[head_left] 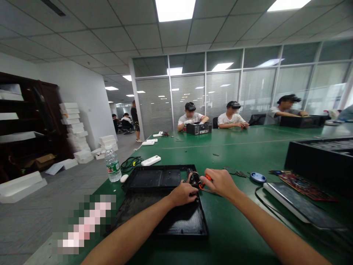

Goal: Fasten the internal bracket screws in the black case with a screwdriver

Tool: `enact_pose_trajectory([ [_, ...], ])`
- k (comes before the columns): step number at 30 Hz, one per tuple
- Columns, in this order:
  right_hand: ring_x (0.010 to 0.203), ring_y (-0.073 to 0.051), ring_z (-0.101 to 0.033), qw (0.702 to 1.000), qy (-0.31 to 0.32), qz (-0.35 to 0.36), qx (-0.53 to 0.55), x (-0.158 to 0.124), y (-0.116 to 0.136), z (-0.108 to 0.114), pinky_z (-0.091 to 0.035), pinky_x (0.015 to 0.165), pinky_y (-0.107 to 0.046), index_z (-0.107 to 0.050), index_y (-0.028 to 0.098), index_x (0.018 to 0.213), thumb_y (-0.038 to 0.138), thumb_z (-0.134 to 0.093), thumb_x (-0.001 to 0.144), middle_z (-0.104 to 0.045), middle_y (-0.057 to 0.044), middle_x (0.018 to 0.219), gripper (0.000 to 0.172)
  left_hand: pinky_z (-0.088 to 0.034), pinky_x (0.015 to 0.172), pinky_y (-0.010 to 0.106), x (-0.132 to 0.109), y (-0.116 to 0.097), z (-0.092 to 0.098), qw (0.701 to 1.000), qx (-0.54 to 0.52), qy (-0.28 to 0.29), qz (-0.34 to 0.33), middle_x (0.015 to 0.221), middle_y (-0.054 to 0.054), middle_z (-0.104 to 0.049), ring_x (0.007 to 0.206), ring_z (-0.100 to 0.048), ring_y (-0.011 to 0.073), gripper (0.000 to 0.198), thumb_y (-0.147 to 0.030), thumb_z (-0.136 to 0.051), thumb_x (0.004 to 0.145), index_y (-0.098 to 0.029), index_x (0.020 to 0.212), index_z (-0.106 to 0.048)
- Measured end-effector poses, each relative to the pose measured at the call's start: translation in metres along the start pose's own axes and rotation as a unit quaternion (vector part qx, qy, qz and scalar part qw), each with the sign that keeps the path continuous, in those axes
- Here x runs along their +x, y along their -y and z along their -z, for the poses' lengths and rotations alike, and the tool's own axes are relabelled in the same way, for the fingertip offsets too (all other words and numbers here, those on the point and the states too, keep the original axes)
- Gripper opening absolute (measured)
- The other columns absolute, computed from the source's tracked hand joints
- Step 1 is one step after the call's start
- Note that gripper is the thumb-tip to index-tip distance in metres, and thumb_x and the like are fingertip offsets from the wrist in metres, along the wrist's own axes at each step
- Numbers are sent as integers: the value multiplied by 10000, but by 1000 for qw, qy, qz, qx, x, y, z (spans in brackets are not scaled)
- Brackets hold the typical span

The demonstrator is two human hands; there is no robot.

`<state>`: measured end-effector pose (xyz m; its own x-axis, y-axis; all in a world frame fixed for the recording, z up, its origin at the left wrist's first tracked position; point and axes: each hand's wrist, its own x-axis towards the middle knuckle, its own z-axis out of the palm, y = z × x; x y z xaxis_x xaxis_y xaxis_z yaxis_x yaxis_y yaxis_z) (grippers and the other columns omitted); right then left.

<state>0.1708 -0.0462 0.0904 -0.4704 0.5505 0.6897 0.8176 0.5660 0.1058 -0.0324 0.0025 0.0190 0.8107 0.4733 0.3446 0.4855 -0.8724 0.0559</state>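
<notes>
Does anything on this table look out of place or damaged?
A bare red circuit board lies outside any housing, near the large black case, and small dark scraps litter the green table, looking stray. No spill shows; damage I can't judge.

Clear plastic bottle with green label [112, 167] stands upright on the green table [190, 149]. Shallow round blue dish [258, 177] lies farther right. White rectangular boxes [74, 129] stand stacked beside a white wall [92, 92].
</notes>
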Motion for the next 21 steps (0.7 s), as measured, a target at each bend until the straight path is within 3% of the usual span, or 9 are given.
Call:
enact_pose_trajectory([
  [3,697,-143,-587,998,4,40,52,-2,-1,0,-332,594,-229,-572,171,1022,332,-320,921,-656,-59,829,315,-347,768,248,0,2,-1,1000,-3,-2,6,794,1,-635,779,-569,148,71,-216,-539,793,-178,813,-596],
  [4,697,-138,-585,997,10,48,61,-3,-1,0,-333,602,-228,-570,175,1024,317,-312,923,-656,-54,831,311,-348,762,244,0,3,-1,1000,-8,0,7,796,0,-635,774,-568,145,73,-212,-539,791,-179,822,-597],
  [8,563,-136,-537,999,29,28,26,-5,-4,0,-288,544,-245,-566,173,707,387,-339,907,-597,-25,615,371,-353,754,234,1,4,-3,1000,-27,4,14,812,3,-636,770,-566,139,98,-201,-543,783,-185,862,-599],
  [13,645,-148,-569,998,29,29,50,-5,-5,2,-303,573,-244,-535,146,980,310,-331,904,-637,-40,757,272,-346,776,246,2,1,0,1000,-24,-4,14,794,2,-636,780,-570,143,87,-237,-548,792,-180,833,-599],
  [17,555,-132,-547,998,27,39,48,-7,-9,0,-290,544,-245,-556,167,801,337,-347,911,-605,-15,634,291,-339,806,267,3,-1,2,999,-25,5,20,836,14,-648,816,-576,155,127,-239,-544,798,-187,890,-614],
  [21,627,-140,-558,993,-7,94,74,-13,-13,-4,-323,574,-242,-544,144,953,328,-375,885,-623,-49,762,259,-343,810,273,4,-3,4,999,-33,9,32,872,22,-656,840,-583,163,185,-235,-544,802,-200,967,-618],
])
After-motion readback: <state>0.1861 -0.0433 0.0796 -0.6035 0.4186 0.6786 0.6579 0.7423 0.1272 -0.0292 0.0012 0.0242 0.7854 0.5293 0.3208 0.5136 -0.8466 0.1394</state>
